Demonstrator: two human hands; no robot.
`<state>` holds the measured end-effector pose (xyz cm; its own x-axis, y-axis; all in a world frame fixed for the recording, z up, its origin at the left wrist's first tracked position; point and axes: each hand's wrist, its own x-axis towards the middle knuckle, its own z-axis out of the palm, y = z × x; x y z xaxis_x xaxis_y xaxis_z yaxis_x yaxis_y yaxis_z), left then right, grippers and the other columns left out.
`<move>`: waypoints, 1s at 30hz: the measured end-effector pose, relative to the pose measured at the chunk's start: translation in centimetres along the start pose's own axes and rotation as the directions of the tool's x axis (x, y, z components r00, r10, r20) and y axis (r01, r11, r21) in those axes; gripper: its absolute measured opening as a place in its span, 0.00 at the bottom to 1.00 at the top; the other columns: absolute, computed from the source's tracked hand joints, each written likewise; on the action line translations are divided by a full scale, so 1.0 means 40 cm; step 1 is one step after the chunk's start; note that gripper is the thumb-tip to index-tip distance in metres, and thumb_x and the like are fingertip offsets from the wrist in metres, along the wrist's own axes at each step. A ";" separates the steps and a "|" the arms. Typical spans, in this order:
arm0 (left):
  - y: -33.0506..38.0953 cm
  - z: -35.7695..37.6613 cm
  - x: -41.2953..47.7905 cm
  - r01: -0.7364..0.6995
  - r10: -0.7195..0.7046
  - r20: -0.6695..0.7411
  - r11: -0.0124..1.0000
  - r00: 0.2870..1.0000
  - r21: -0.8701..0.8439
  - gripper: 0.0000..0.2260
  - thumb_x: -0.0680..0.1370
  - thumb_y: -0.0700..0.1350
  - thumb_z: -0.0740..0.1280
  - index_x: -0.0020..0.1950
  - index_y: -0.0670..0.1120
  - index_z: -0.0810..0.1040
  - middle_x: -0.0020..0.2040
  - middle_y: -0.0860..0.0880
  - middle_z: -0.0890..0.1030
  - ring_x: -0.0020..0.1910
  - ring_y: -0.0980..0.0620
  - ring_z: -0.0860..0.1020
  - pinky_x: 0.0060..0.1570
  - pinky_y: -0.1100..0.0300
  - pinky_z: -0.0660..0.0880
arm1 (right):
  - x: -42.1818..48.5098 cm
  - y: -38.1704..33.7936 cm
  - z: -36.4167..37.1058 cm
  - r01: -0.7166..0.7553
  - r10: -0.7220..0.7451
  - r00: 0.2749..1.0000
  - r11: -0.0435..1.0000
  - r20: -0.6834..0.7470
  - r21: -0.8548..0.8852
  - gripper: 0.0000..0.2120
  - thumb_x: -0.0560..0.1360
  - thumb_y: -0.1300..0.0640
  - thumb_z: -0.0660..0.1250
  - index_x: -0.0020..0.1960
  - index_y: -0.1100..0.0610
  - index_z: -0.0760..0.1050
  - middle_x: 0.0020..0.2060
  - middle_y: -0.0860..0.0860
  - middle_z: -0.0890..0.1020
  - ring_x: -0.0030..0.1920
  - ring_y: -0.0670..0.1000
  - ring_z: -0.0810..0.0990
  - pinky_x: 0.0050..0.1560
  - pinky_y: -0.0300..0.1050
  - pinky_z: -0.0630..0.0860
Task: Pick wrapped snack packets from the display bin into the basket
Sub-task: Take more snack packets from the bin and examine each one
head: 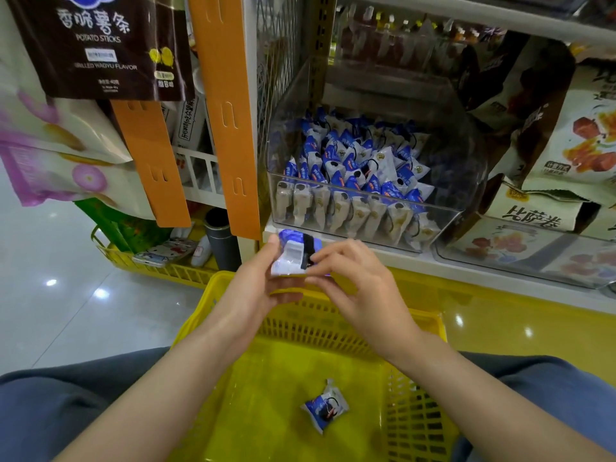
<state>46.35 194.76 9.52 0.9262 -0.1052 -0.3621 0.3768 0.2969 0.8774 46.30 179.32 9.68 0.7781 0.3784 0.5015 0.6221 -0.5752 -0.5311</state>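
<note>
A clear plastic display bin (pixel 286 195) on the shelf holds several blue and white wrapped snack packets (pixel 350 168). Above the far rim of the yellow basket (pixel 213 301), my left hand (pixel 263 285) grips one blue and white packet (pixel 293 255) from the left. My right hand (pixel 350 278) pinches the same packet's right edge with thumb and fingertips. One more packet (pixel 325 408) lies on the basket's floor between my forearms.
Orange hanging strips (pixel 230 128) and hung snack bags (pixel 100 45) stand left of the bin. Boxed goods (pixel 546 211) fill the shelf to the right. A second yellow basket (pixel 160 265) sits on the glossy floor at left. My knees flank the basket.
</note>
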 end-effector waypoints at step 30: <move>-0.046 -0.009 -0.001 -0.456 0.509 0.176 0.502 0.843 0.735 0.15 0.76 0.42 0.66 0.59 0.56 0.71 0.53 0.58 0.77 0.47 0.62 0.78 0.47 0.76 0.72 | 0.008 -0.019 0.022 -0.681 0.649 0.692 0.442 0.316 0.584 0.07 0.76 0.59 0.64 0.47 0.60 0.67 0.45 0.57 0.79 0.35 0.44 0.81 0.36 0.42 0.81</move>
<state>45.60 194.55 7.81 0.9750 -0.1045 0.1963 -0.2221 -0.5002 0.8369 46.14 180.53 9.63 0.9697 0.1179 -0.2138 -0.2042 -0.0884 -0.9749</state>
